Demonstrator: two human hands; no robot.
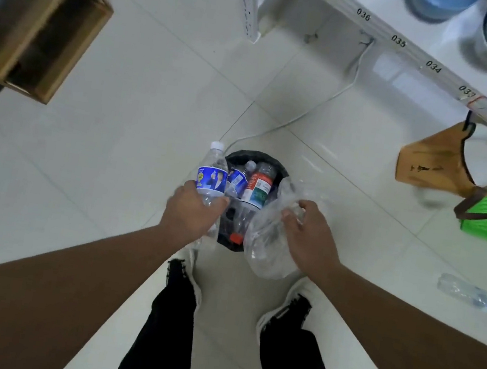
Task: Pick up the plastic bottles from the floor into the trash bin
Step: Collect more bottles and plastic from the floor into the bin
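Left hand [193, 208]: wrapped round a blue-label bottle [212, 176], held above the bin's left rim. Bin [236, 158]: already holds several bottles. Right hand [307, 231]: gripping a large clear bottle [265, 243] over the right rim. Floor bottle [474, 295]: awaits. Advice: centre each bottle before release.

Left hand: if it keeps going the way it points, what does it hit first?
Probably the bottles already standing in the trash bin. The left hand grips a blue-label bottle over the bin's left rim, pointing forward. Depth is unclear; it might pass above them.
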